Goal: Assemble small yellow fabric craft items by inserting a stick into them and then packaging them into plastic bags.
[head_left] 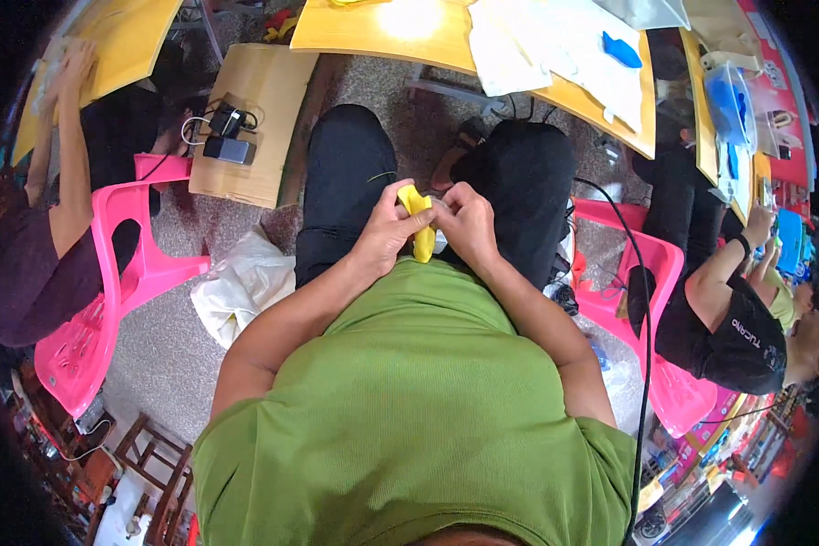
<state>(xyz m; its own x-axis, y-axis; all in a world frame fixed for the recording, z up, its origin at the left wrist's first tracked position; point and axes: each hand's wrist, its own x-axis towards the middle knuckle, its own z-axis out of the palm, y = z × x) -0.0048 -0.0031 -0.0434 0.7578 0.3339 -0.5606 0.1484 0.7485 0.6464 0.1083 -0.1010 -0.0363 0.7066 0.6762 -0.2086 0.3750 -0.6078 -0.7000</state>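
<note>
I sit in a green shirt and dark trousers, with both hands together over my lap. My left hand [388, 229] and my right hand [465, 221] pinch the same small yellow piece [418, 218], a soft folded strip of cloth or plastic. It stands up between my fingertips and hangs down past my palms. A bit of white material peeks out under my right hand. What lies inside the fold is hidden.
A yellow wooden table [364, 32] with white sheets [555, 50] and a blue piece [621, 50] stands ahead. People sit on pink plastic chairs [127, 273] at left and right. A cardboard box [246, 118] bears chargers. A white bag [238, 284] lies on the floor; a black cable [644, 300] hangs at my right.
</note>
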